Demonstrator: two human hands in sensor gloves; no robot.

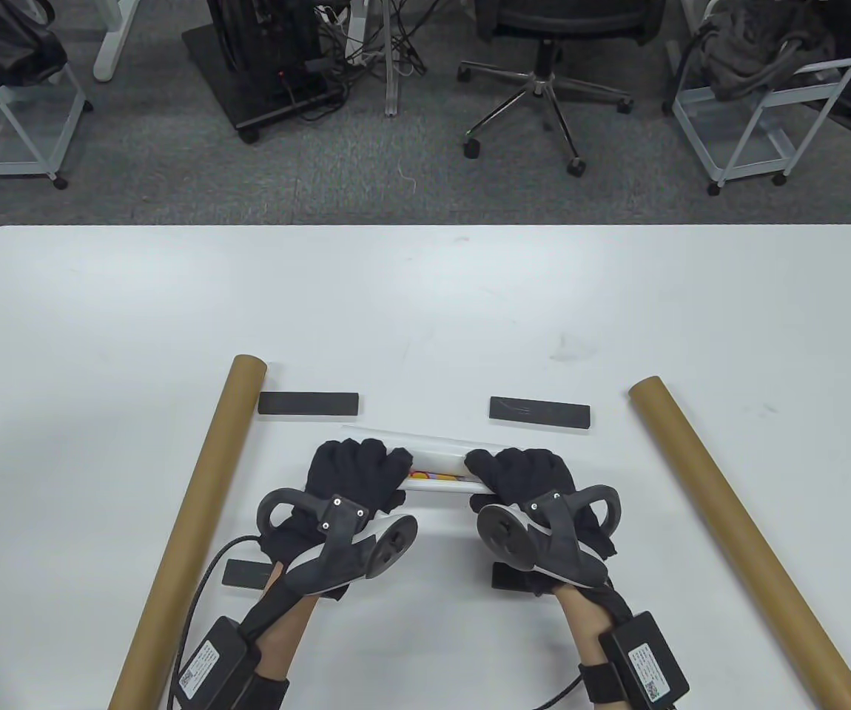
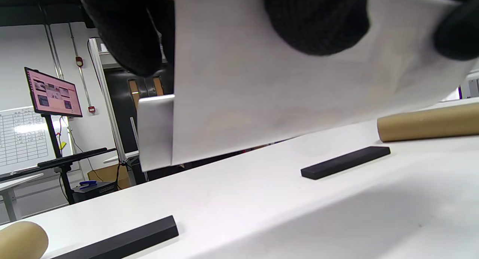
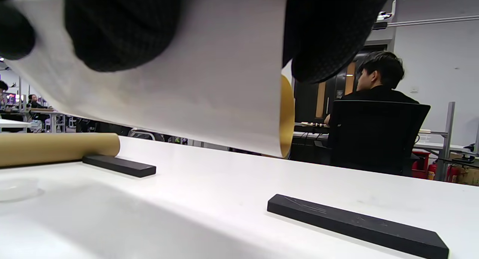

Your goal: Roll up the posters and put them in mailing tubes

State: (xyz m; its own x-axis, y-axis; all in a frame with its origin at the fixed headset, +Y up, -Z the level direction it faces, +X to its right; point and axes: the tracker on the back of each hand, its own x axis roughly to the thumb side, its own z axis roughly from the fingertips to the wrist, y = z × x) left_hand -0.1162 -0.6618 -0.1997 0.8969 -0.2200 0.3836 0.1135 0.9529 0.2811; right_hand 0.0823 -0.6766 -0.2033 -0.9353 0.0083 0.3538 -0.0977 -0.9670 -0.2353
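A rolled white poster with colour print showing at its seam is held level in front of me, a little above the table. My left hand grips its left part and my right hand grips its right part, fingers curled over the roll. In the left wrist view the poster fills the top with my fingers wrapped on it; the right wrist view shows the same poster and fingers. One brown mailing tube lies at the left, another at the right.
Two black flat bars lie just beyond the poster, two more under my wrists. Beyond the table's far edge stand an office chair and wire carts. A seated person is in the background.
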